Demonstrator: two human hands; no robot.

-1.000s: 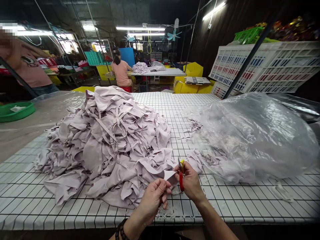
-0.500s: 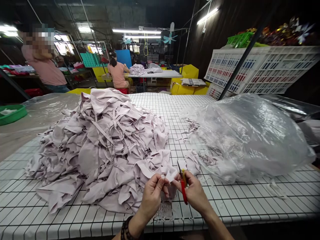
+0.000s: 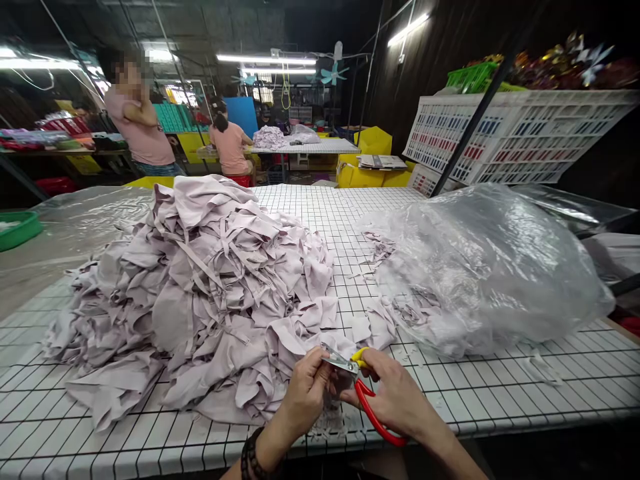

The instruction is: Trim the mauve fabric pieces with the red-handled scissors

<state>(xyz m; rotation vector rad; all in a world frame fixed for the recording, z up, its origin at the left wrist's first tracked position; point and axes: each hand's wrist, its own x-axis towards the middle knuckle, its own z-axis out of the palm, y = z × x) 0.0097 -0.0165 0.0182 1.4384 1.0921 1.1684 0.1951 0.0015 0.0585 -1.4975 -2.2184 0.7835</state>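
Observation:
My right hand (image 3: 395, 393) is closed around a pair of scissors (image 3: 367, 400) with one red and one yellow handle. The blades stand apart and point left, toward the fingers of my left hand (image 3: 305, 390). That hand is pinched on a pale lilac fabric piece, partly hidden behind the fingers and blades. Left of my hands rises a big heap of pale lilac fabric pieces (image 3: 215, 287), some with thin straps. Small white scraps (image 3: 327, 423) lie on the grid-patterned table cover (image 3: 470, 400) below my hands.
To the right lies a clear plastic bag (image 3: 500, 267) with fabric pieces in and around it. A green basin (image 3: 20, 230) sits at the far left. White crates (image 3: 505, 140) are stacked behind. Two people in pink tops are beyond the table.
The scissors have swung from pointing upward to pointing left, and their blades and handles have spread. The view has shifted slightly, and the standing person's arms are posed differently.

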